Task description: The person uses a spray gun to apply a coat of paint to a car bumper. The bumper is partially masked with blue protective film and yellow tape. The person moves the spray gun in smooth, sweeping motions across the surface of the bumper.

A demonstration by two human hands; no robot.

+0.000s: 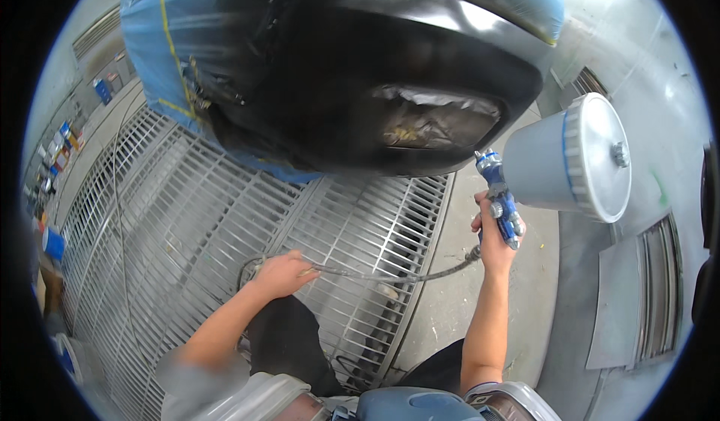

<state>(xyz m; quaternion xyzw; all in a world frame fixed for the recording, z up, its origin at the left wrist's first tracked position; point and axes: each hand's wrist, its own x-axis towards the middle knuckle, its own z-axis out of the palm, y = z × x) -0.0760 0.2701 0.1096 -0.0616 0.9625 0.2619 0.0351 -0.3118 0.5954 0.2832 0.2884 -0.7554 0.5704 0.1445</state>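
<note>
Right hand (496, 233): fingers wrapped round the handle of the spray gun (498, 188). Left hand (281, 275): fingers closed together round the hose (375, 278), near its loop.

Gun position: in the air beyond the right edge of the floor grating (187, 203), near the lower right corner of the black car panel (322, 61). Its cup (534, 158) tips rightward, lid (606, 158) outward.

Handling (judged): gun body stiff, top-heavy toward the cup; fill not visible, so weight uncertain. Best hold is the handle, wrist firm; cup looks smooth, a poor grip. Hose flexible, should bend easily, may drag on the gun.

Count: gun 1, cup 1, lid 1, hose in hand 1, panel 1. Crumpled masking film (442, 121) in the panel's opening: 1 patch. Containers past the grating's left edge: several, too small to count.
</note>
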